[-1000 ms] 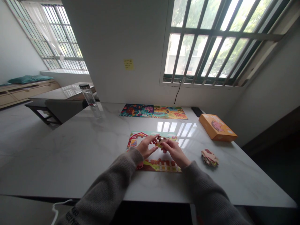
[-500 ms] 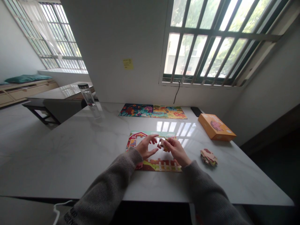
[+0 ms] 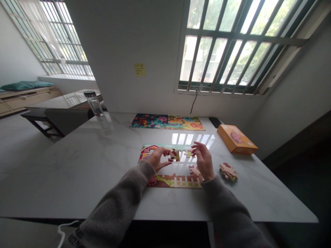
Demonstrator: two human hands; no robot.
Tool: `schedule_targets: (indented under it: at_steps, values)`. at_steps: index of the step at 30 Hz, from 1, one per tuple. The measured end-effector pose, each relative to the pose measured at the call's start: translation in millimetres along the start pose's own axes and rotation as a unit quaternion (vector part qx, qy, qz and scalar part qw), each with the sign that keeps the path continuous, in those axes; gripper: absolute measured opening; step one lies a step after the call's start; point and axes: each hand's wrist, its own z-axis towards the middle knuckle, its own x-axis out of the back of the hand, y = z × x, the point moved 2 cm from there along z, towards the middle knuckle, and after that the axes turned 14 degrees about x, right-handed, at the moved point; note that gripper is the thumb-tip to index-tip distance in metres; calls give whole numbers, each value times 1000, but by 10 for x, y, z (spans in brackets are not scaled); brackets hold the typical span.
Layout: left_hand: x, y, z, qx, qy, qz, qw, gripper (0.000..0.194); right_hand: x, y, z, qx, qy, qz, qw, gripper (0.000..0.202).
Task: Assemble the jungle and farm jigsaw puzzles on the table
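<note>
Between the thumb and fingers of my left hand (image 3: 157,159) is a brown-and-white puzzle piece (image 3: 173,155), above the open middle of a partly assembled jigsaw puzzle (image 3: 178,181). The puzzle shows a red barn at the upper left and a white fence along the bottom, with bare table inside its border. My right hand (image 3: 204,159) is raised over the puzzle's right edge, fingers apart and nothing in them. It partly covers that side. Right of it lies a small pile of loose puzzle pieces (image 3: 228,171).
An orange box (image 3: 236,139) and a black phone (image 3: 214,122) stand at the right rear of the marble-patterned table (image 3: 103,172). Two finished pictures, one dark (image 3: 149,121) and one yellow (image 3: 184,123), lie along the wall. A clear bottle (image 3: 94,104) stands at the back left.
The puzzle piece has passed from my right hand to my left. My right hand has let go, opened and moved to the right. The view has shifted slightly.
</note>
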Motion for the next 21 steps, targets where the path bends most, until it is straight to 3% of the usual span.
schedule_targets:
  at_steps: [5, 13, 17, 21]
  values:
    - [-14, 3, -13, 9, -11, 29, 999, 46, 152, 57, -4, 58, 28, -51, 997, 27]
    - [-39, -7, -14, 5, -14, 36, 999, 48, 154, 22, -108, 101, -59, -134, 984, 24]
    - [-41, 15, -19, 10, -19, 27, 999, 48, 36, -67, -160, 129, -138, -140, 972, 27]
    - [-55, 26, -24, 18, -36, 18, 999, 48, -94, -131, -231, 147, -246, -124, 950, 43]
